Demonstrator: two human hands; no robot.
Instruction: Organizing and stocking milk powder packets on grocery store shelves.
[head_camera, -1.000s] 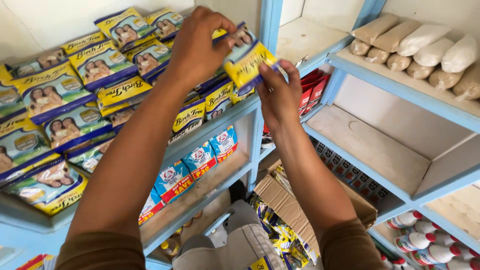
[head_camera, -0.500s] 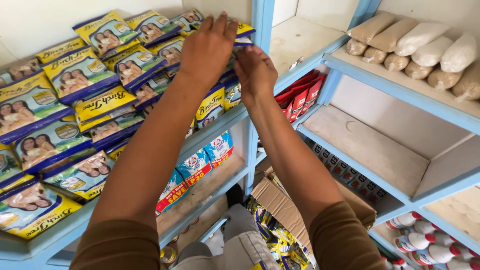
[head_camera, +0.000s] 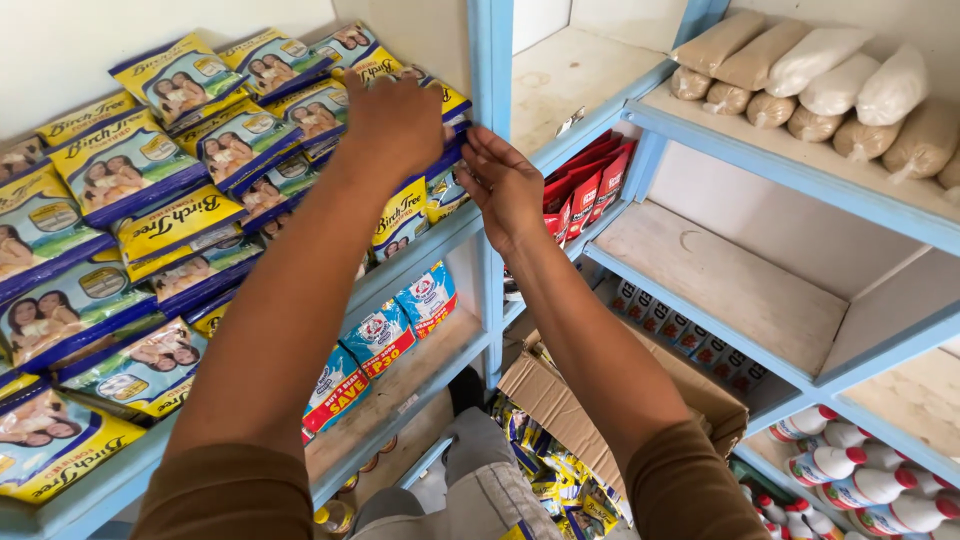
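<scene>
Yellow-and-blue packets (head_camera: 420, 205) are lying stacked on the upper blue shelf (head_camera: 440, 240), just left of the blue upright post (head_camera: 492, 150), and the ones under the left hand (head_camera: 395, 125) are mostly being hidden by it. That hand is reaching palm-down over them, its grip out of sight, so I cannot tell how it stands. The right hand (head_camera: 505, 185) is reaching beside the post, fingertips pinching a packet's edge.
</scene>
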